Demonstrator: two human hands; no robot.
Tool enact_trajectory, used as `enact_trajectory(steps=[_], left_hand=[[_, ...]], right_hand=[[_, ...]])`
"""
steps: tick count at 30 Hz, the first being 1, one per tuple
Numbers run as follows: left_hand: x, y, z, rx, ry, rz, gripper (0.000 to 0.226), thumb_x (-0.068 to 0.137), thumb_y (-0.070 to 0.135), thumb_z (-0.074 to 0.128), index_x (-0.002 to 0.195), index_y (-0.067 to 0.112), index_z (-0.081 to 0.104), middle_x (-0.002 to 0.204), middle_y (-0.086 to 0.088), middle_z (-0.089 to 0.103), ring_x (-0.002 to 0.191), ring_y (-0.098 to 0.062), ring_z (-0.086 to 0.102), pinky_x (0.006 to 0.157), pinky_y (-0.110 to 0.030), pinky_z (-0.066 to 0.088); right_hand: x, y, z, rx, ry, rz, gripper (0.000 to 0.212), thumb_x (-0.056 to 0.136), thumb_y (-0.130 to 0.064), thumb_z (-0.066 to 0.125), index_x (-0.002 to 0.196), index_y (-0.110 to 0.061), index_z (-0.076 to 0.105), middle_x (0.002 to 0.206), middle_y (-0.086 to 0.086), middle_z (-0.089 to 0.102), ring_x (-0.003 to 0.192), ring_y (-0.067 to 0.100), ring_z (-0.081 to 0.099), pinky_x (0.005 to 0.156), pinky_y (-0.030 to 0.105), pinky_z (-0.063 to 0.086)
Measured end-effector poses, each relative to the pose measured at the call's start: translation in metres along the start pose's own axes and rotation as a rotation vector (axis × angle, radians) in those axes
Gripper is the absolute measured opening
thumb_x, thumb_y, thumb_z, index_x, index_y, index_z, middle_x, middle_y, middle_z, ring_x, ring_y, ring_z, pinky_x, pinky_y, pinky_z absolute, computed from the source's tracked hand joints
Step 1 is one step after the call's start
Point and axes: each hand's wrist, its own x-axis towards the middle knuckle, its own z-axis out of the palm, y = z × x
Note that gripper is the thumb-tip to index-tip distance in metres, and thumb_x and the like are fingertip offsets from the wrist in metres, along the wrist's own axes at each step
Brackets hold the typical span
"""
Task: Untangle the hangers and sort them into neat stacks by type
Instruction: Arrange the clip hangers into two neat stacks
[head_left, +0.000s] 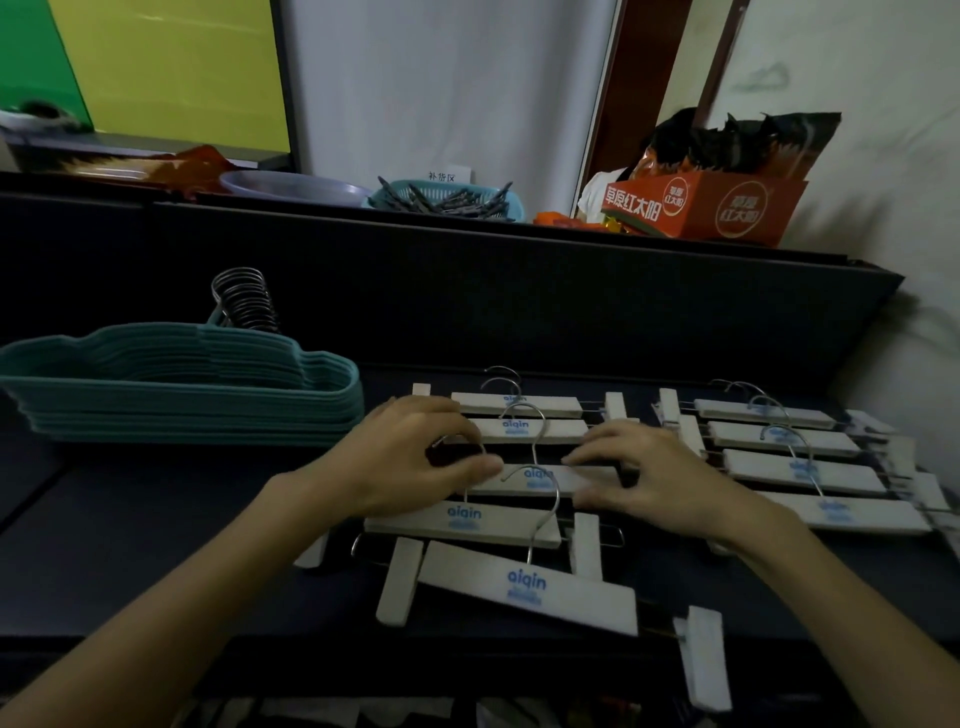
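Several white wooden clip hangers with blue "aiqin" labels lie overlapped in a middle row (514, 522) on the dark table. My left hand (410, 457) and my right hand (654, 473) each grip an end of the third hanger's bar (540, 480), fingers curled over it. A second row of the same white hangers (800, 467) lies to the right. The nearest hanger (530, 587) sits askew at the front. A neat stack of teal hangers (182, 384) with metal hooks stands at the left.
A dark raised ledge (467, 270) runs behind the table. On it stand a grey basin (291, 189), a teal basket of clips (447, 200) and an orange carton (727, 205). A white wall (893, 322) closes the right side.
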Motion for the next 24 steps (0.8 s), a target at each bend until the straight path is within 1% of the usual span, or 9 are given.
enact_trajectory(steps=[1,3,5,9,12,15,17,20,24], left_hand=[[-0.006,0.003,-0.001,0.035,-0.064,-0.017,0.073,0.072,0.086,0.031,0.122,0.04,0.057,0.139,0.01,0.045,0.132,-0.009,0.036,0.113,-0.042,0.027],[-0.018,0.006,0.002,0.126,-0.173,-0.038,0.086,0.062,0.092,0.028,0.131,0.044,0.046,0.153,0.011,0.026,0.144,-0.011,0.012,0.119,-0.044,0.004],[-0.027,0.01,0.009,0.212,-0.193,-0.023,0.092,0.058,0.094,0.023,0.134,0.046,0.041,0.156,0.012,0.017,0.145,-0.012,0.004,0.119,-0.047,-0.002],[-0.034,0.012,0.02,0.277,-0.142,-0.083,0.097,0.058,0.095,0.009,0.139,0.047,0.033,0.158,0.01,0.014,0.145,-0.015,0.007,0.118,-0.048,-0.002],[-0.039,0.013,0.03,0.307,-0.12,-0.16,0.091,0.064,0.091,0.005,0.143,0.049,0.023,0.158,0.009,0.015,0.145,-0.017,0.008,0.118,-0.05,0.002],[-0.042,0.014,0.038,0.284,-0.097,-0.209,0.094,0.064,0.089,-0.004,0.146,0.048,0.013,0.158,0.01,0.014,0.146,-0.017,0.004,0.118,-0.045,0.007],[-0.041,0.016,0.041,0.278,-0.064,-0.229,0.095,0.063,0.088,-0.006,0.147,0.047,0.014,0.158,0.011,0.015,0.146,-0.016,0.004,0.117,-0.042,0.009],[-0.038,0.02,0.043,0.275,-0.048,-0.242,0.098,0.063,0.088,-0.007,0.147,0.045,0.016,0.157,0.01,0.017,0.146,-0.017,0.005,0.116,-0.042,0.011],[-0.038,0.023,0.046,0.272,-0.021,-0.259,0.097,0.064,0.088,-0.004,0.147,0.044,0.019,0.159,0.008,0.013,0.146,-0.018,0.003,0.118,-0.043,0.004]], right_hand=[[-0.001,0.001,0.005,-0.016,0.016,-0.005,0.034,0.081,-0.047,0.067,0.114,-0.037,0.065,0.111,-0.025,0.051,0.105,-0.007,0.046,0.091,0.007,0.036],[0.001,0.005,0.016,-0.03,0.08,-0.008,0.028,0.084,-0.045,0.065,0.111,-0.038,0.066,0.11,-0.021,0.056,0.106,-0.003,0.05,0.097,0.024,0.043],[0.003,0.006,0.023,-0.051,0.118,0.02,0.027,0.085,-0.048,0.061,0.111,-0.04,0.064,0.11,-0.018,0.059,0.106,0.003,0.052,0.097,0.037,0.044],[0.008,-0.001,0.031,-0.109,0.207,0.008,0.024,0.088,-0.043,0.061,0.111,-0.036,0.065,0.107,-0.013,0.063,0.103,0.01,0.054,0.097,0.041,0.041],[0.01,-0.005,0.031,-0.123,0.208,0.012,0.025,0.088,-0.043,0.061,0.11,-0.033,0.067,0.105,-0.009,0.064,0.1,0.012,0.056,0.096,0.04,0.041],[0.012,-0.004,0.028,-0.153,0.168,0.02,0.023,0.089,-0.046,0.059,0.106,-0.033,0.068,0.105,-0.009,0.063,0.1,0.012,0.056,0.096,0.039,0.04],[0.014,-0.005,0.025,-0.185,0.11,0.033,0.021,0.092,-0.042,0.056,0.107,-0.034,0.067,0.107,-0.008,0.061,0.102,0.014,0.054,0.096,0.038,0.039],[0.012,-0.005,0.017,-0.16,0.057,0.04,0.025,0.093,-0.044,0.054,0.114,-0.036,0.066,0.11,-0.008,0.058,0.105,0.015,0.053,0.094,0.035,0.041],[-0.009,0.002,0.01,-0.064,0.174,0.043,0.027,0.093,-0.029,0.058,0.12,-0.029,0.064,0.114,-0.007,0.058,0.108,0.013,0.053,0.097,0.034,0.043]])
